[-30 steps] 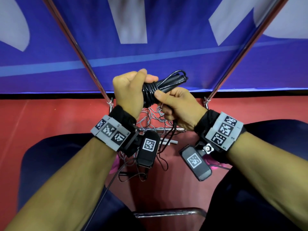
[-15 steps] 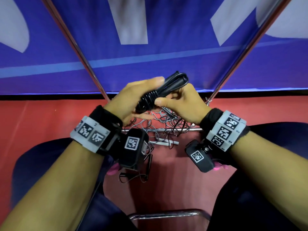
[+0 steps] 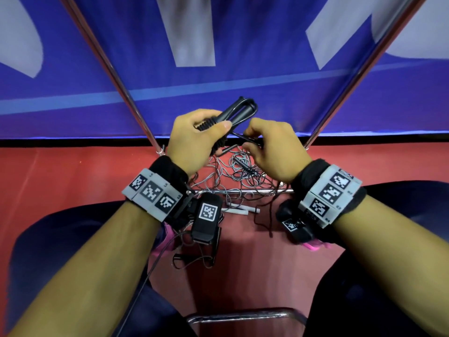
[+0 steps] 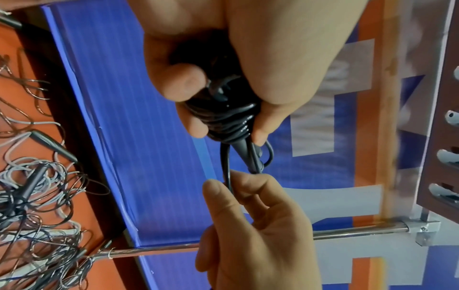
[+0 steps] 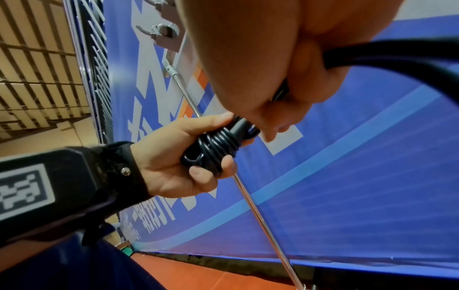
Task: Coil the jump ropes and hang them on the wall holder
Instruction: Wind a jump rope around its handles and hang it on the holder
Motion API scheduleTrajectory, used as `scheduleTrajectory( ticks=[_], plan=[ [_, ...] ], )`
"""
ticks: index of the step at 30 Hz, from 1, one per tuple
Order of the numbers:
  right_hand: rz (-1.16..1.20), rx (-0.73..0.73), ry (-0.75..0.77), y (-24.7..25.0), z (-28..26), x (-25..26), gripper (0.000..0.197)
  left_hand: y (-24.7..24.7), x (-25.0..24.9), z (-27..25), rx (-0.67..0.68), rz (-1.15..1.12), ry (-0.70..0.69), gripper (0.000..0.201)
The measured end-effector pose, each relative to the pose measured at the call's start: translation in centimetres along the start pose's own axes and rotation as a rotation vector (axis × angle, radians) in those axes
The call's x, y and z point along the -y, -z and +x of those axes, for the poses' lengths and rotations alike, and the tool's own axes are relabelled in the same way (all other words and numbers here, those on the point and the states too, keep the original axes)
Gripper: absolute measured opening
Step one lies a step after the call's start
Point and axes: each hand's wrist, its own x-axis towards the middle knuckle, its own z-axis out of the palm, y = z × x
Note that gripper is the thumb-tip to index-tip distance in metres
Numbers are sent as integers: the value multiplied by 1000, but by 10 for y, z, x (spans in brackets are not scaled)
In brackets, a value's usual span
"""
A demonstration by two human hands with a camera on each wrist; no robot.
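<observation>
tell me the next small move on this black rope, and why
Probably pull the free strand snug and tuck it under the wraps: the left hand grips the coiled black rope, and the right hand pinches the strand just beside it.

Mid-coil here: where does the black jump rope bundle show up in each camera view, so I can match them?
Head: the black jump rope bundle is at upper centre, gripped by the left hand.
Left wrist: upper centre, between the fingers and thumb.
Right wrist: centre-left, in the left hand's fist.
Shared landmark: the blue banner is behind it in all three.
</observation>
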Motion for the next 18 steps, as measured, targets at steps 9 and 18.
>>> scheduleTrajectory(
  ticks=[9, 18],
  plan=[
    [-148, 182, -71, -3, 0, 5, 24, -3, 12, 7, -131, 98, -23, 39],
    [766, 388, -521, 17, 3, 25, 25, 8, 16, 6, -183, 400, -251, 24]
  ],
)
